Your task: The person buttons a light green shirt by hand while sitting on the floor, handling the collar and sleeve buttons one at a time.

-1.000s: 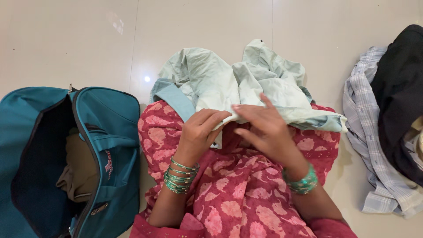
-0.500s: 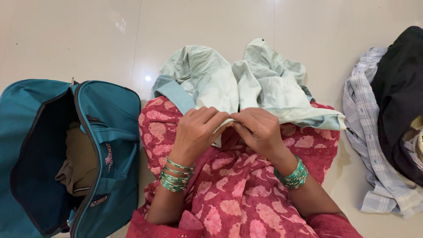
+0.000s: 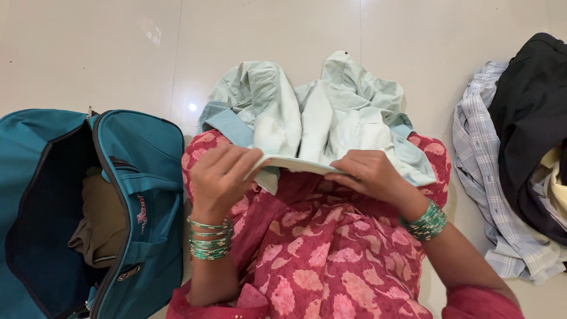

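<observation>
A crumpled pale green shirt [image 3: 307,112] lies across my knees and onto the floor. My left hand [image 3: 220,177] and my right hand [image 3: 369,173] each pinch its near edge, which is stretched flat between them. Both wrists carry green bangles. My lap is covered by a red garment with pink flowers [image 3: 319,248].
An open teal travel bag [image 3: 147,195] sits to my left with an olive-brown garment [image 3: 103,221] inside. To my right lies a heap of clothes: a blue checked shirt [image 3: 490,183] under a black garment [image 3: 531,124]. The floor is glossy pale tile [image 3: 88,53].
My hands were together at the shirt's middle edge; they have moved apart, pulling the edge straight between them.
</observation>
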